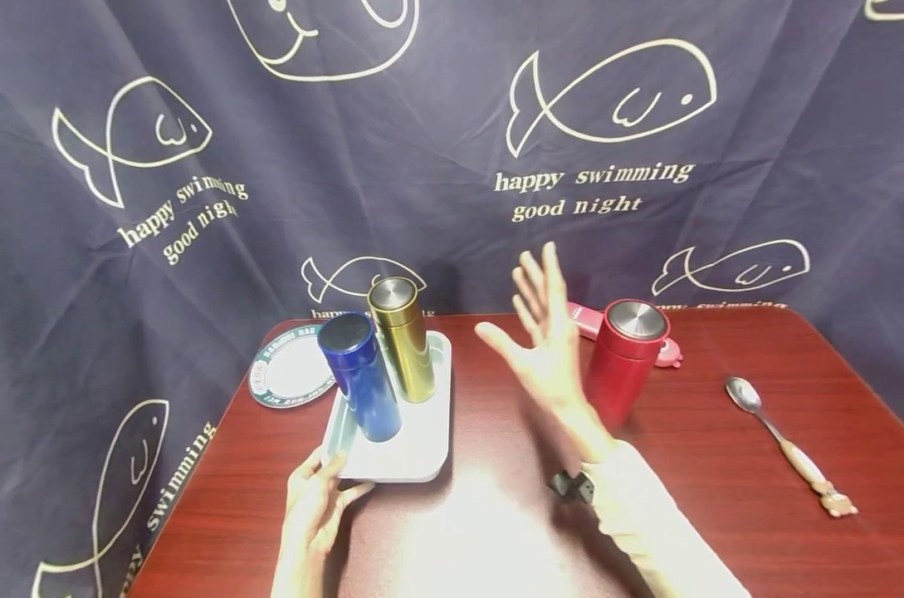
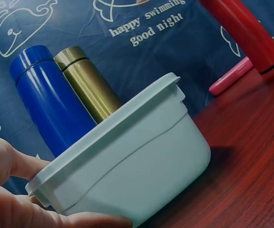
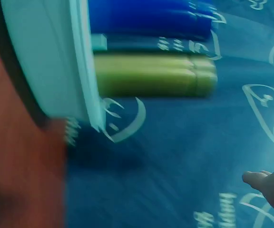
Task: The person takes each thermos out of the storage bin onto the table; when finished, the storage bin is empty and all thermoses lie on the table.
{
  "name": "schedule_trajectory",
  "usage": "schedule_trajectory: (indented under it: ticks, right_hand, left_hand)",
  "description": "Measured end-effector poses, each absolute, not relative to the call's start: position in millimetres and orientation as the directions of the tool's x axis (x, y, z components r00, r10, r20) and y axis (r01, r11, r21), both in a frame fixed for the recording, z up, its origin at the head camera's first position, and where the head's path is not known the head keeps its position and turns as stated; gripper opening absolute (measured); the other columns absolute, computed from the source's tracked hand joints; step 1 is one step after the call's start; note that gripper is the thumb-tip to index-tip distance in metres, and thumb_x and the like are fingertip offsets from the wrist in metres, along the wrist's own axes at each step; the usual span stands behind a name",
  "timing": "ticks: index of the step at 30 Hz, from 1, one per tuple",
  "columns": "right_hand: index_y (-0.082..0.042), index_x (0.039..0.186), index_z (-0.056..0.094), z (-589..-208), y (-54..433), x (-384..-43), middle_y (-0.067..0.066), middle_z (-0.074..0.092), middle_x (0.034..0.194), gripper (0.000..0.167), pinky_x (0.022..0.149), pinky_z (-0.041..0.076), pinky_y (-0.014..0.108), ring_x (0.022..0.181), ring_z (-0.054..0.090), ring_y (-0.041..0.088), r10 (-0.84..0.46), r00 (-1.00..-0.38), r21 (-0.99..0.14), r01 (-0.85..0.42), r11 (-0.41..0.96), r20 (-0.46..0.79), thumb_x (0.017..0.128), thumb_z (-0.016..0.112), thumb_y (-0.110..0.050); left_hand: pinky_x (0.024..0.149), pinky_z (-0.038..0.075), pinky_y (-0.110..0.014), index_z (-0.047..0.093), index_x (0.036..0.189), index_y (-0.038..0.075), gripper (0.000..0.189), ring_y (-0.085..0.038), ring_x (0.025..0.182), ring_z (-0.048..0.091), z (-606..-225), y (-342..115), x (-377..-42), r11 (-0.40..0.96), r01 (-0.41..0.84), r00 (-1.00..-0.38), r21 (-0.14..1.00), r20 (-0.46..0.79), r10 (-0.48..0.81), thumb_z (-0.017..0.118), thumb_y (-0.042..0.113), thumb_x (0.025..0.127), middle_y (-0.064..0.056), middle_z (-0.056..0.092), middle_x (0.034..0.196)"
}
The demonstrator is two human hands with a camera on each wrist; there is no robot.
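Fish cloth (image 1: 452, 141) hangs behind the worktop (image 1: 496, 432). The left grip (image 1: 313, 502) pinches the tub (image 2: 141, 161), with a blue bottle (image 1: 365, 390) and gold bottle (image 1: 410, 353) inside. Right of the tub, the right grip (image 1: 547, 353) is spread, near a red bottle (image 1: 620, 370). Holding seems the step; grabbing red would need curled fingers.

Head camera: set high, facing forward and down across the bench (image 1: 489, 399) to the fish-print curtain (image 1: 437, 124). Left wrist camera: low, tilted, close on the side of the pale tub (image 2: 146, 166). Right wrist camera: rolled sideways, near the tub, blurred. All three share tub, blue flask (image 1: 365, 390), gold flask (image 1: 404, 349); head and left wrist also the red flask (image 1: 620, 374).
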State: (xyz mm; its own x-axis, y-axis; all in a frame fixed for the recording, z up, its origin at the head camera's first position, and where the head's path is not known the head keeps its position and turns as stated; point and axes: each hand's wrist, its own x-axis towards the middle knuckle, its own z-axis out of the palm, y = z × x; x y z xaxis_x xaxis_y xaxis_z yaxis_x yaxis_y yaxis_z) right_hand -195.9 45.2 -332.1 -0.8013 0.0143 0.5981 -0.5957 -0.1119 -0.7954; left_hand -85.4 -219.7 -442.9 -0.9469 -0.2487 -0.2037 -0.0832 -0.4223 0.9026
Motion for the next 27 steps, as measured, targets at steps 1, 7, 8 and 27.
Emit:
schedule_trajectory:
  ticks: [1, 7, 8, 27]
  right_hand:
    - [-0.033, 0.156, 0.017, -338.9, 38.7, -199.7, -0.003, 0.037, 0.154, 0.108, 0.112, 0.036, 0.038, 0.139, 0.039, 0.016, -0.001, -0.819, -0.814, -0.570, -0.116, 0.574, 0.076, 0.078, 0.008]
    - [-0.036, 0.156, 0.014, -374.6, 1.5, -218.1, 0.005, 0.038, 0.154, 0.108, 0.107, 0.039, 0.048, 0.137, 0.042, 0.024, -0.062, -0.881, -0.880, -0.462, -0.109, 0.469, 0.078, 0.079, 0.000]
    - [-0.036, 0.156, 0.014, -379.1, -3.9, -220.9, 0.006, 0.038, 0.154, 0.108, 0.107, 0.039, 0.049, 0.137, 0.042, 0.026, -0.069, -0.888, -0.888, -0.447, -0.106, 0.455, 0.078, 0.080, 0.000]
    - [-0.033, 0.154, 0.026, -411.1, -63.0, -249.4, 0.006, 0.042, 0.151, 0.098, 0.105, 0.044, 0.038, 0.131, 0.049, 0.023, -0.120, -0.888, -0.887, -0.454, 0.082, 0.443, 0.077, 0.084, -0.018]
  left_hand:
    - [0.093, 0.030, -0.076, 0.035, 0.137, -0.012, 0.042, -0.011, 0.103, 0.060, -442.5, -219.3, -85.0, -0.424, -0.082, -0.948, 0.902, -0.202, -0.247, 0.047, 0.006, 0.101, 0.001, 0.063, 0.102]
    - [0.093, 0.032, -0.075, 0.025, 0.142, -0.016, 0.050, -0.010, 0.105, 0.059, -441.6, -218.1, -84.9, -0.417, -0.094, -0.943, 0.904, -0.215, -0.253, 0.044, 0.004, 0.101, -0.001, 0.060, 0.107]
    - [0.093, 0.032, -0.075, 0.023, 0.143, -0.016, 0.051, -0.010, 0.105, 0.059, -441.1, -218.0, -85.0, -0.415, -0.098, -0.942, 0.905, -0.218, -0.254, 0.044, 0.004, 0.101, -0.001, 0.059, 0.108]
    - [0.093, 0.033, -0.075, 0.022, 0.146, -0.014, 0.052, -0.015, 0.118, 0.054, -440.9, -218.5, -87.4, -0.428, -0.092, -0.945, 0.899, -0.215, -0.247, 0.042, 0.003, 0.100, -0.007, 0.055, 0.122]
